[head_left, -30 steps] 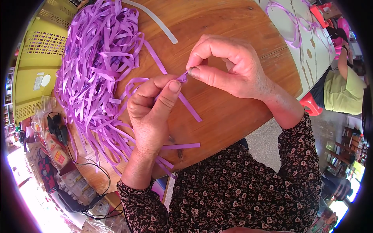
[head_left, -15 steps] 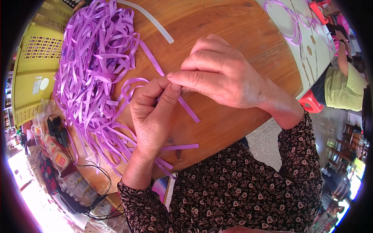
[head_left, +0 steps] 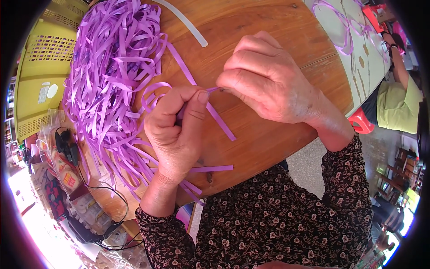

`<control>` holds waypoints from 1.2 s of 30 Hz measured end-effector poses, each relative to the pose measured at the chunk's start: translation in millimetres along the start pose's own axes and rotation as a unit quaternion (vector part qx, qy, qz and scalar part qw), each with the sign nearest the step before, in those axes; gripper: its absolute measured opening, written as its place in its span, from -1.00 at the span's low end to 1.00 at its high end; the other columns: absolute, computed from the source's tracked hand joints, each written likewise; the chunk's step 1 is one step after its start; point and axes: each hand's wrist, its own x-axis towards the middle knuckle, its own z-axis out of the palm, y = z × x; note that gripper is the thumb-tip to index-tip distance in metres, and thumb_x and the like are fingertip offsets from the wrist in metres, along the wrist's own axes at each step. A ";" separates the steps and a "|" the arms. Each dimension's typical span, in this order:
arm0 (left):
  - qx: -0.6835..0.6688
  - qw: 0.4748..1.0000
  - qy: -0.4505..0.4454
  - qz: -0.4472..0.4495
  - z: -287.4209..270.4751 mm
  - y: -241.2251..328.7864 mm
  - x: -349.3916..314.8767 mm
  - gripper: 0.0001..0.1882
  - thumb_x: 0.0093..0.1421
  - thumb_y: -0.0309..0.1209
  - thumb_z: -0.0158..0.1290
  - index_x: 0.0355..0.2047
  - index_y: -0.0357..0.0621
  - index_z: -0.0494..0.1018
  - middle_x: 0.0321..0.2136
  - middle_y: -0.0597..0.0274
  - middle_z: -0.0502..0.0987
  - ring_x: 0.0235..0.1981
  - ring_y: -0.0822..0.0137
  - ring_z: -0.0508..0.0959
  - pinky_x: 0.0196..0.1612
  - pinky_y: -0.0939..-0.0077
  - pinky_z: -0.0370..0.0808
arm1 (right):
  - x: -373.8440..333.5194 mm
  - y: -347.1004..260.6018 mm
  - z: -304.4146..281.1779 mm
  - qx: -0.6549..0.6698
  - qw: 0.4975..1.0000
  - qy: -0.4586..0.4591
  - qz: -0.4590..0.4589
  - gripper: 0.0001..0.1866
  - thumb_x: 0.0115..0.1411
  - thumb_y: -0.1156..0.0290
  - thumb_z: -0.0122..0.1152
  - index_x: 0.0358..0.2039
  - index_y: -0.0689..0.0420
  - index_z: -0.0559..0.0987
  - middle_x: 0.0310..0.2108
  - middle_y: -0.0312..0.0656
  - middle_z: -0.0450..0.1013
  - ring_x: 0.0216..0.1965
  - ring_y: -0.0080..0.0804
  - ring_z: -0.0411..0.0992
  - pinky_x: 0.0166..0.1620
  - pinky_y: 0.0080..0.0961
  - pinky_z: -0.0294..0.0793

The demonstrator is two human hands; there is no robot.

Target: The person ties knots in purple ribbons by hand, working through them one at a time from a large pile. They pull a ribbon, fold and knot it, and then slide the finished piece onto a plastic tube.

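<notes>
A short piece of purple ribbon (head_left: pixel 212 89) is stretched between my two hands above the wooden table. My left hand (head_left: pixel 177 125) pinches it between thumb and forefinger. At its other end, the thumb and fingers of my right hand (head_left: pixel 273 80) are closed on it. A large heap of purple ribbons (head_left: pixel 114 67) lies beside my left hand, with loose ends reaching under the wrist. One straight strip of ribbon (head_left: pixel 223 123) crosses the table just beneath my hands. Whether a knot sits in the pinched part is hidden by my fingers.
A yellow perforated crate (head_left: pixel 47 67) stands at the far left. Bags and black cables (head_left: pixel 67 150) lie at the left edge. A translucent flat strip (head_left: pixel 188 24) rests on the wooden table (head_left: pixel 268 139). At right, a person in a yellow-green top (head_left: pixel 396 107) is near a white surface with ribbon.
My hands have drawn apart, the right one moving right and slightly up. A short length of ribbon now shows between the fingertips, which were touching before.
</notes>
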 end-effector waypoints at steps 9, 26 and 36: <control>-0.030 0.999 0.016 -0.021 -0.4 2.7 -2.4 -0.97 0.14 -0.61 0.10 -0.41 -0.26 0.52 -0.62 0.53 0.32 -0.60 0.70 0.20 -0.56 0.79 0.13 | 1.8 5.2 -1.2 -0.002 0.999 0.012 -0.034 -0.85 -0.16 0.49 0.33 -0.53 0.15 0.53 -0.56 -0.32 0.37 -0.46 -0.37 0.33 -0.33 -0.44 0.28; -0.401 0.911 0.011 -0.092 -4.1 26.9 -2.3 -0.85 0.24 -0.43 0.01 -0.38 -0.27 0.48 -0.73 0.55 0.26 -0.74 0.70 0.07 -0.65 0.74 -0.01 | 13.0 -9.4 28.7 0.282 0.953 -0.050 0.103 -0.37 -0.10 0.50 0.36 0.05 0.14 0.38 -0.08 -0.16 0.44 -0.04 -0.22 0.40 0.00 -0.37 0.36; -0.504 0.862 0.040 -0.033 -28.5 47.6 0.6 -0.96 0.26 -0.46 -0.05 -0.33 -0.15 0.35 -0.76 0.46 0.16 -0.77 0.61 0.06 -0.68 0.65 0.01 | 20.9 -16.1 35.1 0.473 0.818 -0.293 0.146 -0.55 -0.04 0.43 0.34 -0.09 0.14 0.47 -0.24 -0.09 0.48 -0.16 -0.26 0.45 -0.13 -0.36 0.39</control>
